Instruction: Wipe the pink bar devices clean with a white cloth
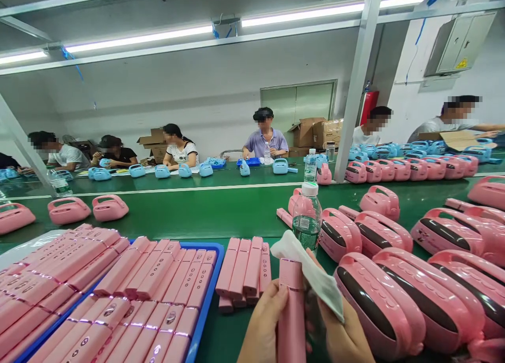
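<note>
Green covers the long surface (221,210) in front of you, and nothing on it carries writing you can read; the bottle's label is too small to make out. To your right, rows of pink handled speakers (379,305) with dark front panels lie side by side. To your left, a blue tray (205,300) holds pink bars laid in rows, their small round button marks facing up, and a short stack of the same pink bars (244,271) lies just beside the tray. A clear water bottle (306,215) with a white cap stands upright behind your hands.

Your pink bar (291,305) sits low in the middle of the view, its long axis upright and its top end pointing away from you. Your left hand (262,326) comes up from below with its fingers wrapped around the bar's left side. Your right hand (343,336) has its fingers pinched on a white cloth (311,273), which drapes against the bar's top right edge.
</note>
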`<state>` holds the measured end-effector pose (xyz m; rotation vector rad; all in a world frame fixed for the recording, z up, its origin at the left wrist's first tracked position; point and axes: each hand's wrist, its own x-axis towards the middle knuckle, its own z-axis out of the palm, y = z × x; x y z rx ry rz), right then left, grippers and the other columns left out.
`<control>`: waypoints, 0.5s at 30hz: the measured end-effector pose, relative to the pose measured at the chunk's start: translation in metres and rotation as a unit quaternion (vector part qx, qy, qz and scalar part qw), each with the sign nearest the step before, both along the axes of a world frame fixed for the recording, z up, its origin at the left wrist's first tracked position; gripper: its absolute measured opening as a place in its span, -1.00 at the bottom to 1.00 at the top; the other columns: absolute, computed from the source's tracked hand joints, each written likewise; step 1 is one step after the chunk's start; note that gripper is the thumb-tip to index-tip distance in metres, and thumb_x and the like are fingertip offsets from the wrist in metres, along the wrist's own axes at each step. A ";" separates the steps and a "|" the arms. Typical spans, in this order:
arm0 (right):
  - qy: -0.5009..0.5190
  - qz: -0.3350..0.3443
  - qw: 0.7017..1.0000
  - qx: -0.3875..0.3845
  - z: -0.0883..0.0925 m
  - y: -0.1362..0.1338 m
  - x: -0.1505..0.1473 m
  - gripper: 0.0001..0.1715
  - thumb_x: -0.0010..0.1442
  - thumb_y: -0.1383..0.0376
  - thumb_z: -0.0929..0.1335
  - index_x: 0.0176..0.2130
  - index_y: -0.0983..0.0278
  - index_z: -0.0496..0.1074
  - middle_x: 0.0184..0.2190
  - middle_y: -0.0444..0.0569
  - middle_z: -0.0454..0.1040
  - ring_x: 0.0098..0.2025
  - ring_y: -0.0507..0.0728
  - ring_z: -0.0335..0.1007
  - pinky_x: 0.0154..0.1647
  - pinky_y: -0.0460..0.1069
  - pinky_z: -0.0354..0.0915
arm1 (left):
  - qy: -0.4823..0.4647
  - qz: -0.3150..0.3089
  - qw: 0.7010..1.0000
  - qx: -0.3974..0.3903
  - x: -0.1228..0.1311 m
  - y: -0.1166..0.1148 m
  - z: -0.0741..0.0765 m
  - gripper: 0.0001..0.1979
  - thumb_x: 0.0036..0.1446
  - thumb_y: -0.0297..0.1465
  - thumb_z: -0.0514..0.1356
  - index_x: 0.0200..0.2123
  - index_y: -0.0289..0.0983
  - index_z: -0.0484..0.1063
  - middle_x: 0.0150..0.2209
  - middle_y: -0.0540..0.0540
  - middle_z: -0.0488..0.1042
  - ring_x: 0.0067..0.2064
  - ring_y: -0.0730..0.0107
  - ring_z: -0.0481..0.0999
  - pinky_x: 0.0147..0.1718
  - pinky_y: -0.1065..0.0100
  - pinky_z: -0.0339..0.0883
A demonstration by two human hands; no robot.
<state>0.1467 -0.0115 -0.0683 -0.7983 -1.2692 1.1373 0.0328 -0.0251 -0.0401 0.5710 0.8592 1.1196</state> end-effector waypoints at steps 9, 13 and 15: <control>-0.294 -0.002 0.903 0.312 -0.020 0.007 -0.002 -0.51 0.28 0.27 0.15 0.18 0.08 0.05 0.24 -0.16 -0.05 0.25 0.12 -0.26 0.21 0.04 -0.17 | -0.058 0.122 0.989 0.052 -0.001 0.007 -0.006 -0.80 -0.09 -0.26 0.26 -0.51 -0.29 0.45 -0.45 -0.05 0.50 -0.31 0.35 0.46 -0.29 0.43 0.32; -0.252 0.117 0.920 0.276 -0.031 0.006 -0.009 -0.64 0.13 0.16 0.33 -0.04 0.02 0.38 0.01 -0.13 0.37 0.12 0.22 0.14 0.14 0.03 0.07 | -0.098 0.095 0.991 0.008 -0.020 0.011 -0.007 -0.65 -0.06 -0.15 0.20 -0.65 -0.31 0.35 -0.72 0.04 0.26 -0.72 0.58 0.16 -0.74 0.51 0.09; -0.191 0.076 0.968 0.146 -0.034 0.008 -0.005 -0.64 0.12 0.04 0.29 -0.13 0.09 0.46 -0.10 -0.06 0.48 -0.04 0.29 0.35 -0.03 0.08 0.30 | -0.126 0.074 0.989 -0.006 -0.024 0.011 -0.003 -0.55 -0.01 -0.04 0.10 -0.65 -0.31 0.32 -0.76 0.06 0.18 -0.76 0.65 0.05 -0.80 0.56 -0.04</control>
